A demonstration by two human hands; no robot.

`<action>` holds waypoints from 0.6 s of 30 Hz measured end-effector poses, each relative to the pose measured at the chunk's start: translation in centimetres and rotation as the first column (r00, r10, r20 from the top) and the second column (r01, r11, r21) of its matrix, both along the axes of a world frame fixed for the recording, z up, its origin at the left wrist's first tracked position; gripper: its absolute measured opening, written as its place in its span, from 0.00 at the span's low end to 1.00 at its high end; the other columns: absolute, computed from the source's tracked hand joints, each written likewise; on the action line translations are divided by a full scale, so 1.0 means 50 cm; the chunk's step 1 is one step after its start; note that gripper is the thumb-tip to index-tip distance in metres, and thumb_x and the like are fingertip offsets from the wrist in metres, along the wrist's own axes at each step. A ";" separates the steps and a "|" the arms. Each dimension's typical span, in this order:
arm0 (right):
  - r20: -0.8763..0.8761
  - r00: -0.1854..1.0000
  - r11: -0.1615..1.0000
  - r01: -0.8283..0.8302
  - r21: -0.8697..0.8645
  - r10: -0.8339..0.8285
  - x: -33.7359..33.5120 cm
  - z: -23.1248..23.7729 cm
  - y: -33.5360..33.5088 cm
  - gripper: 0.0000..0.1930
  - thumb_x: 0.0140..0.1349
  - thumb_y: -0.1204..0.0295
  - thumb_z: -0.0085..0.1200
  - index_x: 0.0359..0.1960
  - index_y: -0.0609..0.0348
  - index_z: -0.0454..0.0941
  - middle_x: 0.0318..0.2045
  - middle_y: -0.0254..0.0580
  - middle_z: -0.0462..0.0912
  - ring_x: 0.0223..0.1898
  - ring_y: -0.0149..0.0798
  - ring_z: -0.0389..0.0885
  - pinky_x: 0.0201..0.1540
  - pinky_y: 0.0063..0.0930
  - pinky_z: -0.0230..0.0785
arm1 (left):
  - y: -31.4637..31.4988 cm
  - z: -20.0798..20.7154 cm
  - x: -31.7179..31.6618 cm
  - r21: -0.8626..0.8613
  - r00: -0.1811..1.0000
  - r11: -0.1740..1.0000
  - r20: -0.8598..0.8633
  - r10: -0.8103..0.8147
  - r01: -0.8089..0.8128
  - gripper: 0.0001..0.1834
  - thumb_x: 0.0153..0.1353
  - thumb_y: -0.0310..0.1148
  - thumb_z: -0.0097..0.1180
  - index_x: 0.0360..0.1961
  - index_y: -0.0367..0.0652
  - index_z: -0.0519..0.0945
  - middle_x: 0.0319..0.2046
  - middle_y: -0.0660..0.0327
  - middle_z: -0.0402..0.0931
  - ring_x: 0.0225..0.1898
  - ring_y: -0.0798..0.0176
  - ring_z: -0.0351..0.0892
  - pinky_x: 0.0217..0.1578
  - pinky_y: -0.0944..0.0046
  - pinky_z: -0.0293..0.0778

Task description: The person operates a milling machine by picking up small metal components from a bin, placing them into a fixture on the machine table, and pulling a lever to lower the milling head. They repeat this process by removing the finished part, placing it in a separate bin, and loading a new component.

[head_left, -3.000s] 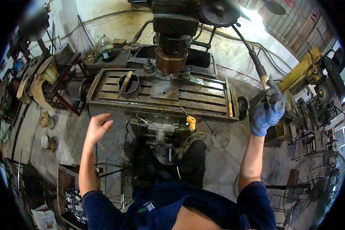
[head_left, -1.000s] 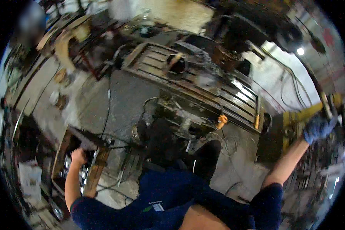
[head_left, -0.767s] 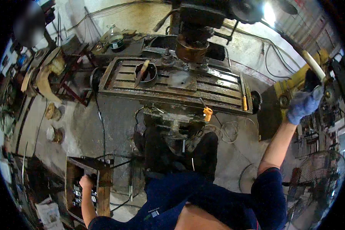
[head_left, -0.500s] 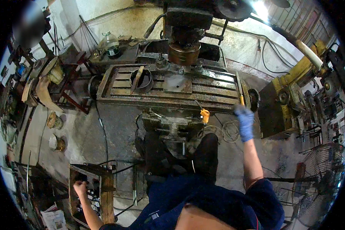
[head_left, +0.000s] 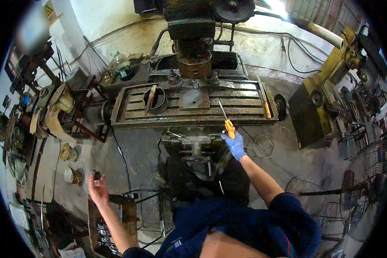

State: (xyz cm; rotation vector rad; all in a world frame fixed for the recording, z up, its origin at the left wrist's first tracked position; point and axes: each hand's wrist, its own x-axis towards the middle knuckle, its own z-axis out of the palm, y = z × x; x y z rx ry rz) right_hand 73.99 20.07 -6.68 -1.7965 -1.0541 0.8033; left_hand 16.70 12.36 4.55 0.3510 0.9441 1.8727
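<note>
Yellow air-gun (head_left: 230,128) in right hand (head_left: 236,146), dark piece (head_left: 96,175) in left hand (head_left: 98,189)

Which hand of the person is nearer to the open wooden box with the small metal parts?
Left. The left hand is at the far end of the wooden box; the right hand is much farther right and forward, at the yellow air gun.

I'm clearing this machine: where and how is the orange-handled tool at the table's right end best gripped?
Probably by the orange handle, from the person's side: it points toward them and looks thicker than the shaft, which runs away along the right edge of the machine table. The right hand is nearer, but holds the yellow blow gun.
</note>
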 end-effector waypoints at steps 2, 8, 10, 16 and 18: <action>-0.131 0.991 0.947 0.073 0.312 -0.033 0.002 0.062 -0.019 0.27 0.46 0.62 0.64 0.45 0.65 0.71 0.38 0.41 0.77 0.37 0.32 0.73 0.40 0.30 0.67 | 0.040 -0.037 0.021 -0.001 0.990 0.990 0.016 -0.142 0.142 0.06 0.54 0.31 0.57 0.31 0.44 0.73 0.16 0.64 0.73 0.23 0.63 0.73 0.41 0.53 0.72; 0.449 0.877 0.928 -0.296 0.226 0.170 0.018 0.361 -0.060 0.31 0.49 0.51 0.57 0.45 0.66 0.70 0.39 0.56 0.76 0.41 0.50 0.76 0.47 0.37 0.66 | 0.080 -0.006 0.192 -0.205 0.964 0.942 0.031 -0.264 0.264 0.08 0.57 0.36 0.48 0.32 0.44 0.73 0.19 0.63 0.70 0.11 0.66 0.63 0.32 0.58 0.72; 0.649 0.675 0.928 -0.343 -0.146 0.352 -0.006 0.394 -0.032 0.31 0.50 0.46 0.52 0.43 0.64 0.72 0.36 0.55 0.78 0.39 0.51 0.77 0.45 0.40 0.67 | 0.091 -0.034 0.197 -0.179 0.935 0.917 0.049 -0.352 0.355 0.10 0.57 0.37 0.47 0.32 0.42 0.73 0.16 0.62 0.67 0.09 0.66 0.59 0.29 0.60 0.71; 0.716 0.422 0.830 -0.244 -0.501 0.556 -0.060 0.395 0.104 0.27 0.50 0.45 0.47 0.32 0.60 0.79 0.32 0.52 0.80 0.36 0.50 0.79 0.40 0.41 0.70 | 0.085 -0.031 0.229 -0.118 0.937 0.930 0.074 -0.340 0.347 0.12 0.58 0.37 0.47 0.35 0.37 0.73 0.15 0.61 0.66 0.11 0.67 0.61 0.28 0.61 0.72; 0.707 0.505 0.864 -0.202 -0.462 0.496 -0.064 0.396 0.141 0.24 0.49 0.49 0.50 0.32 0.59 0.79 0.33 0.51 0.80 0.37 0.49 0.79 0.40 0.40 0.70 | 0.081 -0.026 0.237 -0.153 0.960 0.948 0.048 -0.275 0.280 0.12 0.58 0.36 0.48 0.36 0.38 0.73 0.17 0.61 0.68 0.13 0.67 0.63 0.29 0.61 0.73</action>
